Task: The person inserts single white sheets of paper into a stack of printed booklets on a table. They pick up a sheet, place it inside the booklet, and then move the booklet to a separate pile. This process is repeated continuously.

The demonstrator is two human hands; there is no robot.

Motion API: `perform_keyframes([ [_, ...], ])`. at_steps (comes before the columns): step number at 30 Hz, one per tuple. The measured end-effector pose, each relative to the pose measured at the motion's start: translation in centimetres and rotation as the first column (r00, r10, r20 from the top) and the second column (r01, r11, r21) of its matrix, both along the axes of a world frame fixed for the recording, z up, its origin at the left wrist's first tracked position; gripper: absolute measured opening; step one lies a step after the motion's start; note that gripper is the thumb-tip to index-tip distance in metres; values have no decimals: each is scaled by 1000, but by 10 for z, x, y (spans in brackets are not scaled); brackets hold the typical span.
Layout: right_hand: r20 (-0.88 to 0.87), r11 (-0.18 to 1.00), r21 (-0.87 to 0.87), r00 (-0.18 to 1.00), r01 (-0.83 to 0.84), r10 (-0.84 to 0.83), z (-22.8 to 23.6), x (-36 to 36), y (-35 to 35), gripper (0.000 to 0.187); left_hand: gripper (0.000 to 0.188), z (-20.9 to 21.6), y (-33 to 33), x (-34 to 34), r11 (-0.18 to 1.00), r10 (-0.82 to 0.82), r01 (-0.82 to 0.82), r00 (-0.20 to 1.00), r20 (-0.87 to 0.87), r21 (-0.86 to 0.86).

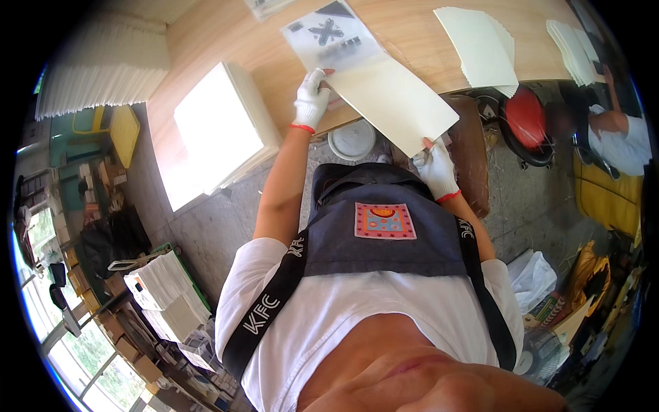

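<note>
A long cream paper sheet (395, 103) reaches over the table's near edge toward me, tilted to the right. Its far end meets a pale, see-through-looking sheet (329, 51) with dark printed shapes; whether the two are joined I cannot tell. My left hand (312, 101), in a white knit glove with a red cuff, is closed at the left edge where they meet, its bare fingertip reaching over the paper. My right hand (436, 169), gloved the same way, pinches the cream sheet's near corner, thumb on top.
On the wooden table (274, 48) a thick white paper stack (223, 123) stands left, fanned cream sheets (473, 44) lie right. More paper (103, 65) is piled far left. Below are a round white lid or bucket (351, 139) and a red stool (525, 123). Another person (618, 137) sits at right.
</note>
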State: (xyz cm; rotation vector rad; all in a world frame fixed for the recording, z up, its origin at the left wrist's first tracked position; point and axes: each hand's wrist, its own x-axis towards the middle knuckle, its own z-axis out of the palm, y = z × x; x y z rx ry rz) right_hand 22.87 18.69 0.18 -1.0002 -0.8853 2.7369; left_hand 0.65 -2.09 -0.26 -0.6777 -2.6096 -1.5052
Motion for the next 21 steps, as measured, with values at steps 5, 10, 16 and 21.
perform_keyframes([
  [5, -56, 997, -4, 996, -72, 72, 1, 0, -4, 22, 45, 5, -2, 7, 979, 190, -199, 966, -173, -35],
  [10, -70, 997, 17, 994, -80, 81, 3, 6, -9, 23, 44, -5, -2, 21, 986, 167, -160, 965, -201, 53],
  [16, -18, 987, 136, 996, -83, 87, 25, 13, -20, 25, 64, -15, 33, 61, 707, 365, -421, 906, 216, 568],
  [21, -65, 991, 101, 994, -86, 92, 16, 13, -9, 25, 38, -63, 28, 38, 526, 137, -559, 800, 584, 642],
])
